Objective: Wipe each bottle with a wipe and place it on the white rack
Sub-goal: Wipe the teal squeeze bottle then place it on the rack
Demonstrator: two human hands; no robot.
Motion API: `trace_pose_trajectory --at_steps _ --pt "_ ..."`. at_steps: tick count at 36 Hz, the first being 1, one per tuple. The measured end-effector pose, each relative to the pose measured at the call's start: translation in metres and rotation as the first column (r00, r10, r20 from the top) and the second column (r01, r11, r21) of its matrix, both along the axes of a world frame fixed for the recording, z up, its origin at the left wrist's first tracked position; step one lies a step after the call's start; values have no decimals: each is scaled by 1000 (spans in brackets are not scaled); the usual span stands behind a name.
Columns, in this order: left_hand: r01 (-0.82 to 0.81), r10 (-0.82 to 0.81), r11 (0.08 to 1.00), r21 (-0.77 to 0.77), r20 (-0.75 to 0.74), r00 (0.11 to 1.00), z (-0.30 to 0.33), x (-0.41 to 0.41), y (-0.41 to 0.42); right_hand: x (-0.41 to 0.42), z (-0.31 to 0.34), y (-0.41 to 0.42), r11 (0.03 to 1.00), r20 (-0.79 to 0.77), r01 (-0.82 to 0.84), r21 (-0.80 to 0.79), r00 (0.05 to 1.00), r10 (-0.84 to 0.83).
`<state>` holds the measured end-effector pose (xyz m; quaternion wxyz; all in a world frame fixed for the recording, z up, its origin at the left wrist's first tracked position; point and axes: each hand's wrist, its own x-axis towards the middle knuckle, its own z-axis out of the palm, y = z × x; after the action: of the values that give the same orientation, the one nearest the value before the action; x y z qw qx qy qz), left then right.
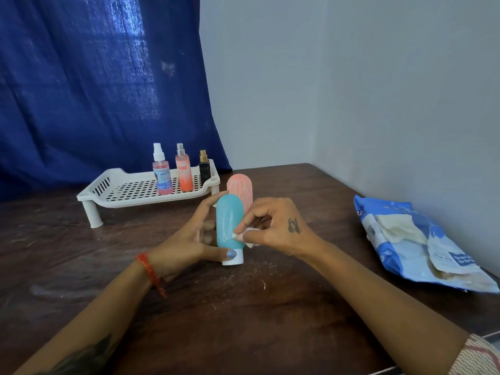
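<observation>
Left hand [186, 244] clasps the teal bottle [229, 221], long axis upright, cap down on the table [270, 320]. Right hand [276, 228] pinches the wipe [244, 236], apparently touching its 3 o'clock side. Rack [130, 194] lies at 10 o'clock, nearer the left hand

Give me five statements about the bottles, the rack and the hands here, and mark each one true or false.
1. Three spray bottles stand on the white rack. True.
2. The left hand holds the teal bottle. True.
3. The right hand is empty. False: it presses a white wipe to the teal bottle.
4. The pink bottle is on the rack. False: it stands on the table.
5. The blue wipes pack lies left of the rack. False: far right.
</observation>
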<state>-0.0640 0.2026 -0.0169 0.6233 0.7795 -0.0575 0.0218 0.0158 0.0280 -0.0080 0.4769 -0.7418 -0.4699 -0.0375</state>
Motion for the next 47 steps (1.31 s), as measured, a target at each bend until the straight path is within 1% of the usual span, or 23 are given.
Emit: trace_pose_trajectory --at_steps 6,9,11,13,15,17,19,25,31,36,38,39,40,42,43,44,45,47 --pt "-2 2 1000 20 2 1000 1 -1 -2 -1 3 -4 995 -41 -63 -83 997 60" --pt "-4 3 1000 26 7 1000 1 -1 -2 -1 5 -4 991 -62 -46 -126 997 38" --pt "2 -2 1000 19 3 1000 1 -1 -2 0 4 -3 990 -53 -6 -140 999 -2" --pt "5 -5 1000 13 2 1000 1 -1 -2 2 2 -3 993 -10 74 -97 997 -75" --pt "9 -9 1000 0 9 1000 1 -1 -3 5 1 -1 985 38 170 37 984 -172" --pt "10 -10 1000 8 10 1000 2 -1 -3 7 1 1 962 35 222 161 972 -231" --pt "12 -12 1000 19 4 1000 2 -1 -3 8 1 2 958 20 226 178 972 -233" --pt "11 -11 1000 8 -4 1000 1 -1 0 7 1 0 985 -74 137 108 989 -129" --pt "18 -18 1000 -10 -6 1000 0 -1 0 5 3 -3 998 -156 25 -49 987 -33" --pt "9 -9 1000 -9 4 1000 1 -2 -3 6 4 -5 980 -185 -55 -190 983 19" --pt "10 -10 1000 3 9 1000 2 -2 -3 5 5 -6 971 -186 -95 -221 981 53" --pt "15 -15 1000 7 11 1000 1 -2 -3 4 5 -6 974 -177 -100 -202 982 64" --pt "21 -21 1000 4 14 1000 1 -2 -3 3 5 -6 985 -166 -93 -143 984 69" --pt "26 -26 1000 -5 27 999 -1 -2 -3 3 6 -5 996 -164 -54 68 984 64" --pt "24 -24 1000 -1 34 999 -1 -2 -3 4 5 -4 986 -148 -13 163 988 38" --pt "21 -21 1000 8 37 999 -1 -2 -3 5 5 -3 974 -109 34 225 994 -9" --pt "22 -22 1000 15 39 999 0 -1 -4 7 3 -1 965 -52 76 250 997 -65" --pt "26 -27 999 22 42 999 0 -1 -4 8 0 2 965 53 106 242 991 -122"
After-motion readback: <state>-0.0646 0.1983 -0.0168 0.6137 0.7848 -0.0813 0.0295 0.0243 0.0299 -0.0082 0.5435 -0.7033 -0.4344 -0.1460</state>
